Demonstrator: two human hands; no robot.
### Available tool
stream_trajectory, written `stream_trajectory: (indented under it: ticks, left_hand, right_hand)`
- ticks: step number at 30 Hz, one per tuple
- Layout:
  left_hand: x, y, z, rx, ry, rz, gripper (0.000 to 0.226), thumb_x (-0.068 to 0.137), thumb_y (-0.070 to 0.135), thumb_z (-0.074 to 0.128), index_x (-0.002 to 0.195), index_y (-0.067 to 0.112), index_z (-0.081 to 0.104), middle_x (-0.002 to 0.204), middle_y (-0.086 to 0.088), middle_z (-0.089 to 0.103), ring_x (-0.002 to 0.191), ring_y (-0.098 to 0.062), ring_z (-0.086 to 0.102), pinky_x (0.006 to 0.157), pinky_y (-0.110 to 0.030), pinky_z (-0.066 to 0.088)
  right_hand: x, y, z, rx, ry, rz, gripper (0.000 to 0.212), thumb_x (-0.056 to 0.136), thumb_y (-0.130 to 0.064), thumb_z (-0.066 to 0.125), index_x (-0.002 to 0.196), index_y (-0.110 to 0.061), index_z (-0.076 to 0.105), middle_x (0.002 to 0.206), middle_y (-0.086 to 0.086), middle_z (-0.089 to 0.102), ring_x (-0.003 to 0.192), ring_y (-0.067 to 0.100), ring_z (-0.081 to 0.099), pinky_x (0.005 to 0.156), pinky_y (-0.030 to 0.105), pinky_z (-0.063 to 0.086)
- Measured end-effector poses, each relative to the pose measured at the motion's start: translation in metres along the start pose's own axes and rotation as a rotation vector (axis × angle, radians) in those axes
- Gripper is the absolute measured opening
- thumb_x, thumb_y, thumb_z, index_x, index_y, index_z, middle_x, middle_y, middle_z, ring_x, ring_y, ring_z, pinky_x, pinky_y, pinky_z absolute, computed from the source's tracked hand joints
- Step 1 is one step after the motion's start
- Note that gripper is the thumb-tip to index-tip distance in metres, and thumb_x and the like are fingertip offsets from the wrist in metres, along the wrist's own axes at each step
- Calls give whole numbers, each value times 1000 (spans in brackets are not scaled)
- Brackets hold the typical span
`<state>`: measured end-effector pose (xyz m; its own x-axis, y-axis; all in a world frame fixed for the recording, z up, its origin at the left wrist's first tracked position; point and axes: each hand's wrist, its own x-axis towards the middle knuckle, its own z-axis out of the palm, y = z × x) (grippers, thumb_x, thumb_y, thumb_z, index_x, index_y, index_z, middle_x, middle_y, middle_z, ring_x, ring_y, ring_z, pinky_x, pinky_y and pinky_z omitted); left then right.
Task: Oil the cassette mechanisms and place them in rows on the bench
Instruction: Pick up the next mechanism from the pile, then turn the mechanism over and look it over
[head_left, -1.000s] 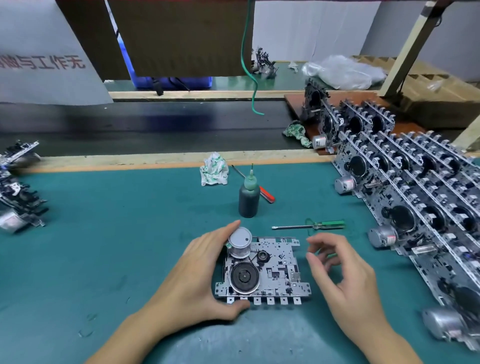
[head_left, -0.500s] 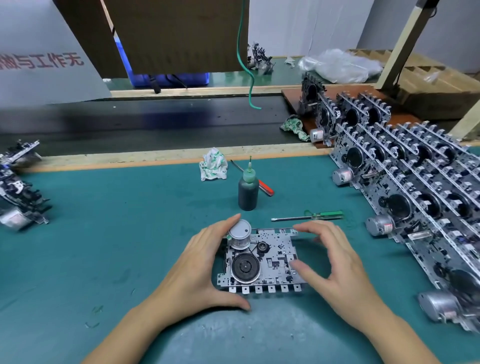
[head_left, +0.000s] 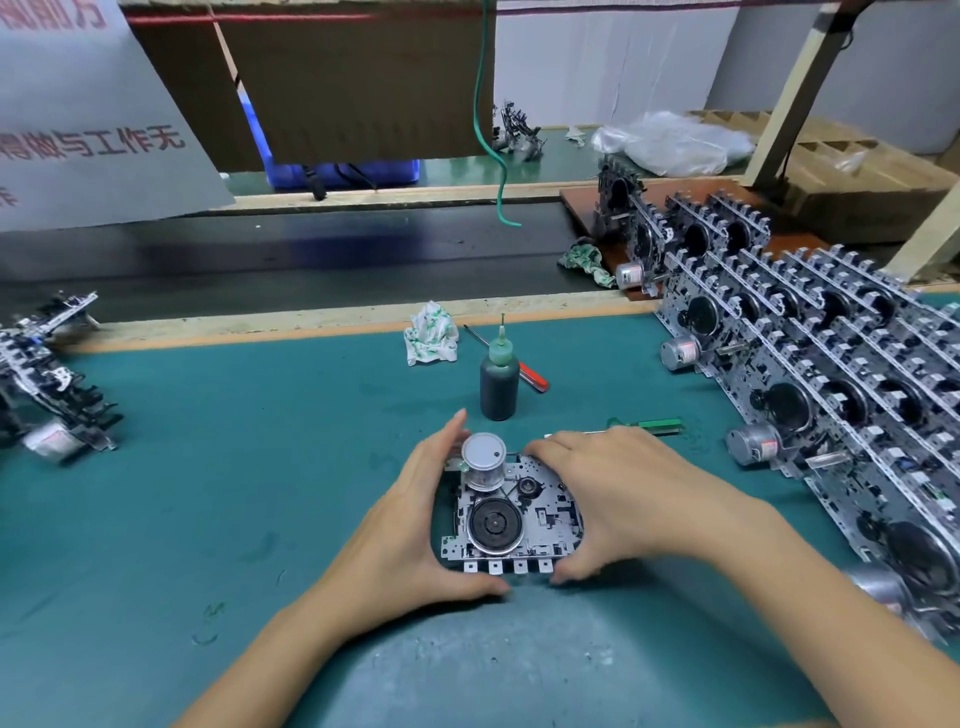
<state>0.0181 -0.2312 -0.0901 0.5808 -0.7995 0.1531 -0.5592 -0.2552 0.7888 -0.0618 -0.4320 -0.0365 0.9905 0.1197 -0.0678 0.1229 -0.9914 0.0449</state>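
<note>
A metal cassette mechanism (head_left: 511, 519) with a silver motor can and a black flywheel lies flat on the green bench mat (head_left: 234, 467). My left hand (head_left: 410, 519) grips its left side, thumb under the near edge and fingers up by the motor. My right hand (head_left: 613, 499) grips its right side and covers that half of it. A dark oil bottle (head_left: 498, 382) with a green needle tip stands upright just beyond the mechanism. Several mechanisms (head_left: 831, 364) stand leaning in rows on the right of the bench.
A green-handled screwdriver (head_left: 644, 425) lies right of the bottle and a red-handled one (head_left: 530, 375) behind it. A crumpled rag (head_left: 431, 340) sits near the wooden bench edge. More mechanisms (head_left: 47, 374) are piled at the far left. A dark conveyor belt (head_left: 291, 249) runs behind.
My right hand moved left from beside the mechanism and closed over its right side. My left hand kept its hold on the left side.
</note>
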Motion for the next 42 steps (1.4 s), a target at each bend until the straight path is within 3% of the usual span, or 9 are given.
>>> stream_trajectory:
  ticks: [3,6,11,13,16,23,26,32,42]
  left_hand:
    - [2,3,-4,-348,10,-102,130,45,49,85,145,36,3,151,12,23,132,4,36,106,-17,33]
    - [12,12,-11,-880,-129,-133,128,50,70,78,147,9,20,149,-4,37,132,-15,43,109,-26,33]
    - [29,23,3,-1366,-312,-299,98,38,70,83,112,9,65,76,-16,69,81,-25,71,74,-35,57]
    - [30,31,9,-1537,-335,-295,88,48,70,81,106,8,57,62,-14,61,68,-22,71,62,-34,57]
    - [31,36,7,-1674,-341,-220,101,75,69,60,146,4,32,142,-21,43,125,-35,48,104,-48,35]
    - [27,16,5,-1655,-253,-267,96,67,66,71,135,3,49,143,-22,43,133,-35,41,114,-48,27]
    - [28,17,14,-1714,-215,-407,98,62,68,73,131,0,53,138,-27,47,128,-42,45,109,-55,31]
    - [30,10,22,-1780,-181,-579,97,66,76,50,122,-2,61,131,-29,53,119,-46,52,102,-59,37]
    - [36,3,17,-1768,-58,-673,84,85,69,36,118,-4,63,130,-29,53,116,-44,56,101,-55,41]
  right_hand:
    - [0,6,-7,224,-21,12,85,49,-71,70,119,-28,51,111,-13,63,100,15,60,83,31,46]
    - [-5,7,-9,1180,-170,-61,60,53,-49,77,107,-26,62,102,-19,70,96,0,64,83,16,48]
    - [0,-19,4,1830,-434,-282,56,72,-59,68,118,-27,65,113,-16,67,109,0,59,93,18,46]
    - [3,-20,15,1852,-425,-316,56,76,-58,63,122,-26,62,120,-14,64,115,2,56,99,20,43]
    - [2,-10,21,1741,-278,-48,65,61,-60,78,95,-6,68,100,2,66,96,15,60,90,28,47]
    - [1,29,21,791,623,315,10,80,-23,73,84,-32,70,79,-9,68,78,2,60,74,17,44]
    - [3,39,38,308,286,294,40,85,-38,66,122,-31,56,111,-11,53,107,9,45,89,21,32]
    - [9,38,43,205,233,296,10,94,-35,51,96,-25,54,94,-10,50,96,15,46,80,24,32]
    - [-3,25,18,1364,4,179,28,90,-37,43,72,-16,51,42,-4,36,39,4,33,41,17,27]
